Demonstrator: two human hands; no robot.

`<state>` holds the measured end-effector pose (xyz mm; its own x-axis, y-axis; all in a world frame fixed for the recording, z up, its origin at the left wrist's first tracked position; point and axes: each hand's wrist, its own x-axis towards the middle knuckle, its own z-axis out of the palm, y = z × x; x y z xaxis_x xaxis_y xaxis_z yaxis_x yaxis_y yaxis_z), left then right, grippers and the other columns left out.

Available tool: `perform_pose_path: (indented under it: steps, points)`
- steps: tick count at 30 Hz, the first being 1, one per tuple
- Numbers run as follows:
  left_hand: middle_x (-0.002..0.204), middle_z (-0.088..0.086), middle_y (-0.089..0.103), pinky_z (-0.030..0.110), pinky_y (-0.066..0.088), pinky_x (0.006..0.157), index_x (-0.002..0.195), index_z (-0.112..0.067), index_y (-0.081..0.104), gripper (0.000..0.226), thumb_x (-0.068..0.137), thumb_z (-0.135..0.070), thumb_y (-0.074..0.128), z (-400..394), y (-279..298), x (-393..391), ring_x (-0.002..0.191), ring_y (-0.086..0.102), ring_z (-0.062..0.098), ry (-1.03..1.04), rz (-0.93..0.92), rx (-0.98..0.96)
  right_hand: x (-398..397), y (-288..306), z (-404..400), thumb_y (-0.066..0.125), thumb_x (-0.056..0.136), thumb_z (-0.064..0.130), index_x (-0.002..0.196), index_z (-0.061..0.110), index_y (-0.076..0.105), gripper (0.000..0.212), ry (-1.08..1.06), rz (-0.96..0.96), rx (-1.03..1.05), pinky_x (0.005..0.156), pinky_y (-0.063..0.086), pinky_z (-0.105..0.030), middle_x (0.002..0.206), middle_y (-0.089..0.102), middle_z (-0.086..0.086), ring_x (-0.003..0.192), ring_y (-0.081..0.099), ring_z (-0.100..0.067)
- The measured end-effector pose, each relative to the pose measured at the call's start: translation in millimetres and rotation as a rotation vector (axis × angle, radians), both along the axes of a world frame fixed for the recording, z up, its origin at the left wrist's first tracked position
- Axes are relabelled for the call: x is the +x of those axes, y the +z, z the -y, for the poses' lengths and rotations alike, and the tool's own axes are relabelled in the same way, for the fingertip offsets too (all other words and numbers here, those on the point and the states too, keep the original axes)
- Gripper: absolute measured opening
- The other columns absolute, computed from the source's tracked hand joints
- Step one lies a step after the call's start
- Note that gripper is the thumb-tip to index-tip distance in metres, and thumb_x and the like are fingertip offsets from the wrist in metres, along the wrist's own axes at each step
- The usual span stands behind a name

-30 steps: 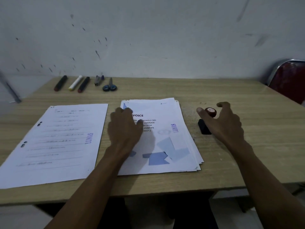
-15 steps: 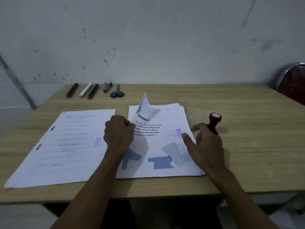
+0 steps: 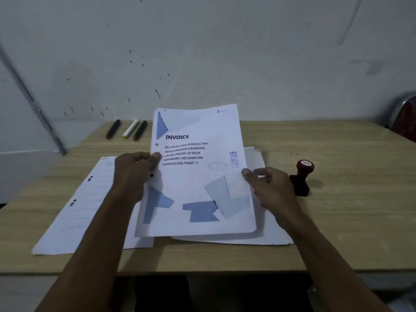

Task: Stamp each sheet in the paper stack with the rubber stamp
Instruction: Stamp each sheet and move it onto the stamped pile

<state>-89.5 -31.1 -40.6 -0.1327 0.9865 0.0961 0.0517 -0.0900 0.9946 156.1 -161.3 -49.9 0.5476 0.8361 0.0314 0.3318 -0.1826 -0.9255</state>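
Note:
A white invoice sheet [image 3: 198, 176] with blue shapes and a purple stamp mark is lifted and tilted up off the paper stack [image 3: 265, 235]. My left hand [image 3: 132, 174] pinches its left edge. My right hand [image 3: 267, 188] holds its right edge, thumb on the front. The rubber stamp [image 3: 302, 176], red knob on a black base, stands upright on the table just right of my right hand, untouched. A stamped sheet [image 3: 90, 210] lies flat to the left, partly under my left arm.
The wooden table [image 3: 349, 210] backs onto a grey wall. Three markers [image 3: 128, 129] lie at the back left. A red chair [image 3: 405, 118] stands at the far right. The table's front edge is close to me.
My left hand has raised the top invoice sheet from a curled corner to fully lifted. My right hand moved off the stamp and took the sheet's right edge.

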Motion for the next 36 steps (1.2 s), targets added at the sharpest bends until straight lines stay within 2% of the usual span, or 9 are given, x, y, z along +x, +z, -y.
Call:
perform_pose_path:
  steps: [3,8,13,16,19,23,28,32,36]
  points:
    - [0.038,-0.01,0.053,0.016,0.038,0.042,0.066,-0.004,0.066,0.018,0.081,-0.01,0.075,-2.0,7.4,-30.9,0.036,0.042,0.003,0.032,-0.106,0.006,-22.1,12.8,-8.5,0.066,0.091,0.021,0.085,0.007,0.073,0.018,0.208,-0.272,-0.013,0.053,0.045,-0.029,0.074,0.074,-0.006,0.061,0.069,-0.017]
    - [0.047,0.001,0.057,0.015,0.034,0.034,0.074,0.006,0.067,0.011,0.075,0.001,0.076,-5.6,7.9,-82.0,0.032,0.042,0.004,0.112,-0.35,0.001,-69.4,6.4,-36.0,0.067,0.088,0.01,0.081,0.0,0.074,0.014,0.282,-0.184,-0.072,0.047,0.043,-0.027,0.071,0.074,-0.01,0.055,0.069,-0.022]
    - [0.078,0.017,0.068,0.037,0.054,0.066,0.085,-0.002,0.074,0.016,0.069,-0.003,0.079,-17.0,-7.5,-115.5,0.068,0.064,0.034,0.202,-0.68,-0.015,-115.8,-6.4,-59.0,0.067,0.08,0.003,0.078,-0.011,0.07,0.015,0.304,-0.045,-0.133,0.04,0.049,-0.026,0.066,0.071,-0.017,0.051,0.069,-0.025]
    - [0.096,0.017,0.068,0.036,0.05,0.075,0.092,-0.009,0.075,0.021,0.071,-0.013,0.076,-26.5,-20.0,-129.4,0.088,0.064,0.036,0.261,-0.826,-0.021,-135.6,-11.7,-71.3,0.064,0.073,0.01,0.075,-0.006,0.067,0.016,0.302,0.088,-0.186,0.054,0.06,-0.042,0.062,0.069,-0.013,0.048,0.067,-0.026]
    - [0.1,0.016,0.067,0.032,0.043,0.074,0.096,-0.012,0.072,0.025,0.071,-0.016,0.072,-31.7,-27.8,-137.7,0.091,0.062,0.037,0.303,-0.869,-0.053,-148.4,-11.8,-78.5,0.061,0.068,0.017,0.07,0.009,0.059,0.009,0.282,0.255,-0.24,0.064,0.059,-0.036,0.069,0.067,-0.005,0.063,0.069,-0.026]
    - [0.102,0.017,0.066,0.036,0.046,0.072,0.099,-0.013,0.07,0.026,0.073,-0.014,0.067,-31.3,-30.7,-135.6,0.094,0.06,0.039,0.354,-0.871,-0.12,-152.8,-14.7,-83.8,0.064,0.074,0.021,0.082,0.012,0.061,0.012,0.276,0.397,-0.254,0.059,0.042,-0.025,0.079,0.065,-0.002,0.076,0.065,-0.023]
    - [0.113,0.02,0.06,0.041,0.044,0.081,0.108,-0.009,0.064,0.031,0.077,-0.013,0.065,-24.5,-32.3,-125.8,0.106,0.055,0.041,0.403,-0.897,-0.129,-147.0,-21.6,-81.4,0.071,0.074,0.025,0.08,0.018,0.067,0.009,0.276,0.393,-0.191,0.067,0.055,-0.03,0.079,0.067,0.003,0.076,0.066,-0.016]
    - [0.122,0.024,0.051,0.049,0.038,0.094,0.12,-0.007,0.056,0.045,0.079,-0.019,0.069,-18.4,-23.5,-108.0,0.117,0.044,0.043,0.455,-1.048,-0.058,-133.5,-18.1,-73.9,0.075,0.077,0.033,0.084,0.023,0.069,0.013,0.273,0.369,-0.104,0.07,0.051,-0.028,0.086,0.067,0.006,0.083,0.062,-0.011]
    - [0.115,0.025,0.057,0.046,0.042,0.091,0.117,-0.006,0.062,0.044,0.077,-0.022,0.067,-15.7,-17.3,-76.4,0.111,0.05,0.043,0.343,-0.917,0.146,-107.3,-11.0,-60.7,0.073,0.077,0.037,0.087,0.026,0.068,0.015,0.241,0.408,-0.056,0.071,0.053,-0.03,0.083,0.067,0.006,0.082,0.064,-0.011]
